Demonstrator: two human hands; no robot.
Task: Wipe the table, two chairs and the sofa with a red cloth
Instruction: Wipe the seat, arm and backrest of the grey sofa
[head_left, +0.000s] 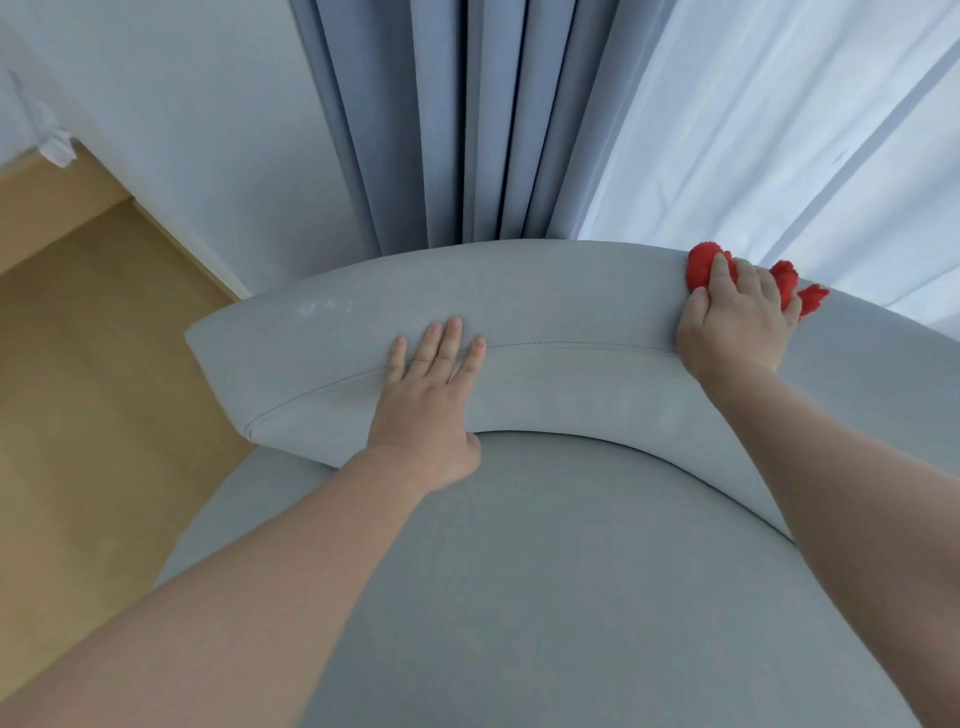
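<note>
A grey upholstered sofa with a curved backrest fills the lower half of the view. My left hand lies flat on the front of the backrest, fingers straight and reaching over its seam. My right hand presses a bunched red cloth onto the top of the backrest at the right; bits of the cloth stick out beyond my fingers. Part of the cloth is hidden under the hand.
Grey-blue curtains and a sheer white curtain hang right behind the backrest. A white wall stands at the left. Wooden floor lies left of the sofa.
</note>
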